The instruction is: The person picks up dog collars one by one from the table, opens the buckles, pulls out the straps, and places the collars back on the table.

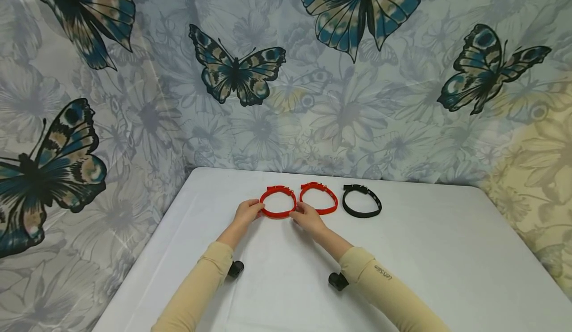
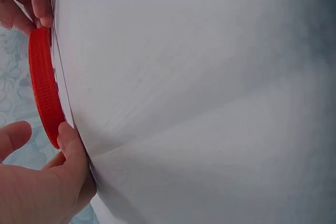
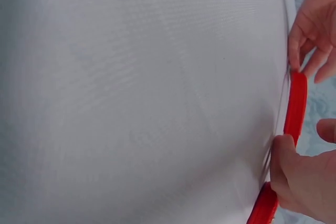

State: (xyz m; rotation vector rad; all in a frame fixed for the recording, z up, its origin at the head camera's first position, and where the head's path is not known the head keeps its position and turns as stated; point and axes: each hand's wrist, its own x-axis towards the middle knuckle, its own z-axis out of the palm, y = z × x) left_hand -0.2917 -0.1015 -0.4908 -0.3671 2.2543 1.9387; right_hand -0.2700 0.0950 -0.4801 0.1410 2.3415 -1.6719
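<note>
Three buckled collars lie in a row near the far edge of the table, each closed into a ring. The leftmost red collar (image 1: 277, 215) is between the two hands. My left hand (image 1: 247, 212) touches its left side, and my right hand (image 1: 308, 216) touches its right side. In the left wrist view, the left fingertips meet the red band (image 2: 44, 87) while the thumb stands apart. The right wrist view likewise has the right thumb raised off the band (image 3: 296, 103). Just beyond the right hand lies the second red collar (image 1: 335, 204). A black collar (image 1: 363, 215) lies farthest right.
A white cloth covers the table (image 1: 277, 292). Behind it and to the sides hangs a butterfly-print fabric (image 1: 353, 123). Small black wrist cameras, one on the left (image 1: 236, 269) and another on the right (image 1: 338, 281), sit by the sleeves.
</note>
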